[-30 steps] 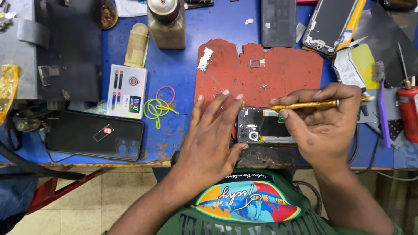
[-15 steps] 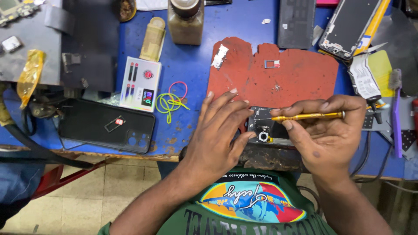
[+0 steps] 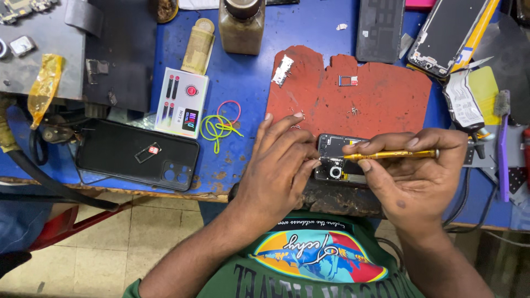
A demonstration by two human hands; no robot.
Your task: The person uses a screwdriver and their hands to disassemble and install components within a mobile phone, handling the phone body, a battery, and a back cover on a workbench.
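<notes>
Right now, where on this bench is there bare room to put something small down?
Bare blue table between the white box and the red mat, above the rubber bands. The red mat's right half is mostly bare. Crowded: the right edge with tools, and around both hands on the opened phone.

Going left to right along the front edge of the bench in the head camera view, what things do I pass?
Black phone back cover → coloured rubber bands → left hand → opened phone → right hand holding a yellow screwdriver → purple brush.
</notes>
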